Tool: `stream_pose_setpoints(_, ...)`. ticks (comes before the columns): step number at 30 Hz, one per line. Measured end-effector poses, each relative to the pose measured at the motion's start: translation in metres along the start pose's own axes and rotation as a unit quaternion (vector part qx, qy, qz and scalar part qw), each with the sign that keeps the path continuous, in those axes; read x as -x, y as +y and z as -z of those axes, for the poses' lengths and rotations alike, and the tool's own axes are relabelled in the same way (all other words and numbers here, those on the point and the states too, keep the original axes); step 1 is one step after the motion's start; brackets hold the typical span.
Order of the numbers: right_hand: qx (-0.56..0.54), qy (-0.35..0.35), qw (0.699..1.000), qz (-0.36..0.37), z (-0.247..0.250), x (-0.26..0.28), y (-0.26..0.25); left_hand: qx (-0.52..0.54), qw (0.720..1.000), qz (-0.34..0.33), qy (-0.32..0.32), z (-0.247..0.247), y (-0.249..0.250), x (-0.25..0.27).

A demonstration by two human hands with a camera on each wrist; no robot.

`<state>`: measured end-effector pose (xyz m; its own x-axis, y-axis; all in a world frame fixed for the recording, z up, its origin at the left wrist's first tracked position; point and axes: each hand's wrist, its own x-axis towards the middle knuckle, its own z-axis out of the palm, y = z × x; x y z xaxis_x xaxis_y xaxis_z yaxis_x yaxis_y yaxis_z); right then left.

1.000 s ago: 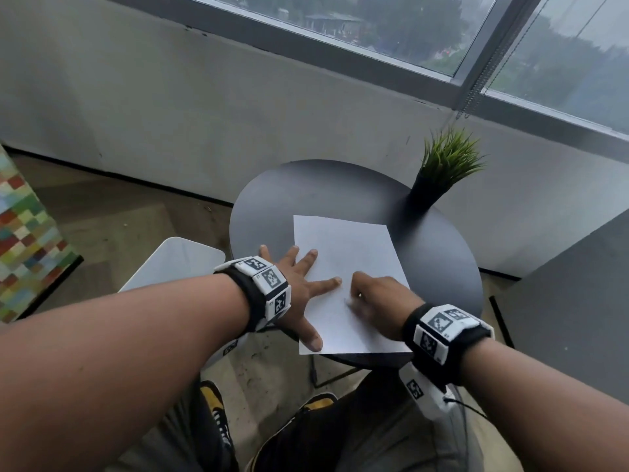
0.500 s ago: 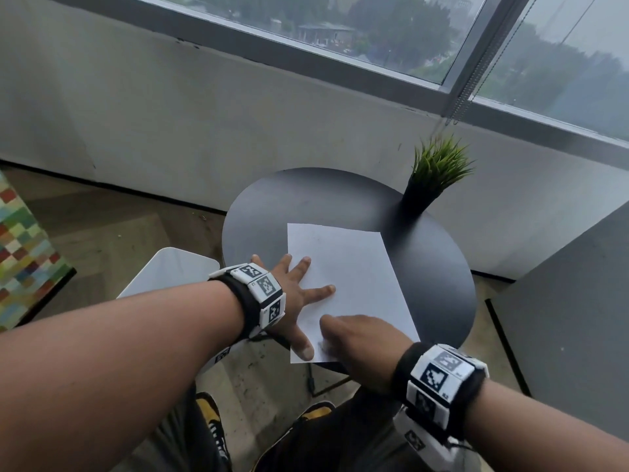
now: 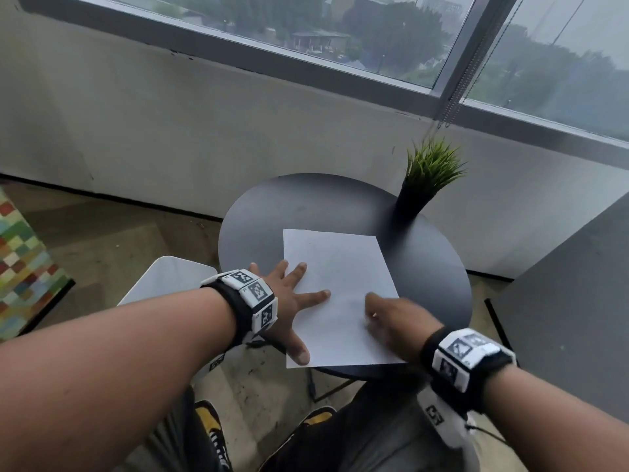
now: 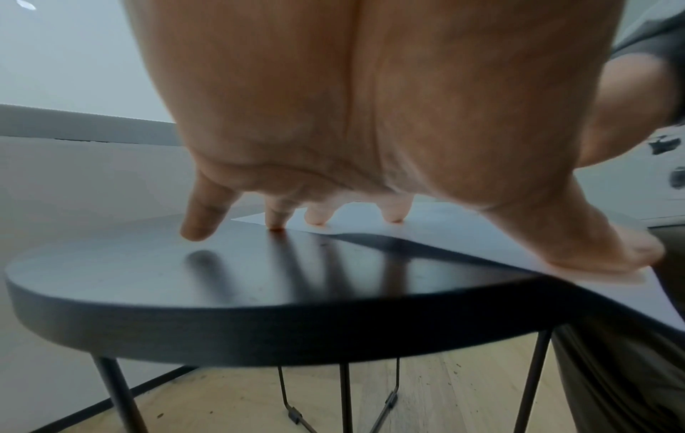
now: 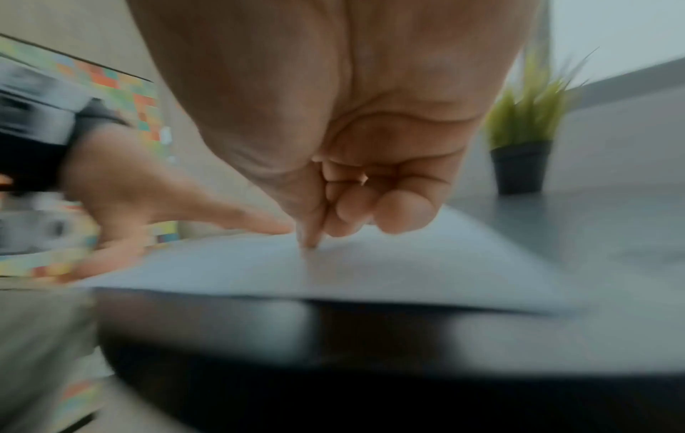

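Observation:
A white sheet of paper (image 3: 340, 267) lies flat on a round black table (image 3: 306, 199), its near edge hanging over the rim. My left hand (image 3: 289, 301) rests flat on the sheet's left side with fingers spread; in the left wrist view its fingertips (image 4: 317, 218) press the paper (image 4: 370, 214) and the thumb holds the near corner. My right hand (image 3: 391, 321) sits on the sheet's right near part. In the right wrist view its fingers (image 5: 370, 211) are curled in and one fingertip touches the paper (image 5: 407, 263). This view is blurred.
A small green plant in a black pot (image 3: 425, 178) stands at the table's far right. A white seat (image 3: 170, 281) is left of the table, with a multicoloured block (image 3: 20, 267) further left. A grey surface (image 3: 578, 318) rises at the right. The wall and window lie beyond.
My right hand has slid over the paper, first toward the near edge, then out to the right side. The left hand and the sheet have stayed put.

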<state>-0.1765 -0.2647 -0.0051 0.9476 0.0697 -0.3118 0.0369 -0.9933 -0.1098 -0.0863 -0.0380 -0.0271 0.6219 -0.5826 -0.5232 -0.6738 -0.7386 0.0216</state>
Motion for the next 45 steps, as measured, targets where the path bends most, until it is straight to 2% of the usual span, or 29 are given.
stream_pose_setpoints(3,-0.082,0.067,0.987,-0.119,0.011,-0.014,0.052,0.029,0.999,-0.005,0.012,-0.001,-0.003,0.007)
stream_pose_setpoints(6,-0.165,0.1,0.967,-0.167,0.016,-0.019,0.082,0.097,0.993,-0.001,0.061,-0.008,-0.007,0.016)
stream_pose_setpoints(8,-0.156,0.087,0.966,-0.185,0.012,-0.018,0.09,0.141,0.982,0.027,0.125,-0.016,-0.012,0.021)
stream_pose_setpoints(10,-0.104,0.095,0.966,-0.217,0.006,-0.015,0.092,0.153,0.968,0.088,0.178,-0.022,-0.018,0.026)
stream_pose_setpoints(12,-0.093,0.11,0.965,-0.22,0.003,-0.008,0.079,0.158,0.958,0.16,0.176,-0.026,-0.023,0.033)
stream_pose_setpoints(15,-0.119,0.077,0.979,-0.147,-0.003,0.005,0.038,0.254,0.931,0.214,0.153,-0.025,-0.025,0.043)
stream_pose_setpoints(16,-0.131,0.063,0.982,-0.123,-0.007,0.008,0.024,0.315,0.91,0.223,0.151,-0.025,-0.027,0.044)
stream_pose_setpoints(17,-0.143,0.053,0.983,-0.104,-0.009,0.011,0.011,0.397,0.876,0.229,0.151,-0.026,-0.03,0.045)
stream_pose_setpoints(20,-0.139,0.03,0.987,-0.075,-0.017,0.008,-0.005,0.642,0.715,0.223,0.167,-0.021,-0.03,0.053)
stream_pose_setpoints(21,-0.137,0.021,0.988,-0.072,-0.018,0.007,-0.007,0.674,0.686,0.219,0.167,-0.02,-0.03,0.056)
stream_pose_setpoints(22,-0.139,0.015,0.987,-0.072,-0.019,0.007,-0.008,0.68,0.68,0.222,0.162,-0.019,-0.029,0.059)
stream_pose_setpoints(23,-0.14,0.013,0.987,-0.073,-0.019,0.008,-0.009,0.674,0.685,0.228,0.156,-0.018,-0.025,0.064)
stream_pose_setpoints(26,-0.138,0.008,0.988,-0.065,-0.021,0.01,-0.013,0.645,0.715,0.223,0.152,-0.023,-0.021,0.069)
stream_pose_setpoints(29,-0.152,0.021,0.986,-0.068,-0.019,0.01,-0.013,0.587,0.766,0.177,0.193,-0.025,-0.024,0.069)
stream_pose_setpoints(31,-0.175,0.057,0.979,-0.087,-0.012,0.007,-0.009,0.56,0.78,0.135,0.246,-0.018,-0.026,0.071)
stream_pose_setpoints(33,-0.201,0.116,0.965,-0.12,0.002,0.004,-0.003,0.565,0.769,0.07,0.291,-0.004,-0.026,0.08)
stream_pose_setpoints(35,-0.274,0.165,0.938,-0.134,0.023,0.002,0.004,0.589,0.737,0.003,0.331,0.011,-0.026,0.09)
stream_pose_setpoints(39,-0.481,0.222,0.845,-0.077,0.069,0.011,0.008,0.638,0.66,-0.08,0.388,0.04,-0.028,0.104)
stream_pose_setpoints(42,-0.559,0.264,0.786,-0.004,0.098,0.023,-0.001,0.631,0.645,-0.083,0.423,0.051,-0.034,0.103)
stream_pose_setpoints(43,-0.564,0.279,0.777,0.023,0.105,0.025,-0.005,0.627,0.649,-0.073,0.425,0.05,-0.035,0.1)
stream_pose_setpoints(45,-0.545,0.293,0.783,0.064,0.112,0.029,-0.012,0.618,0.669,-0.028,0.412,0.04,-0.036,0.091)
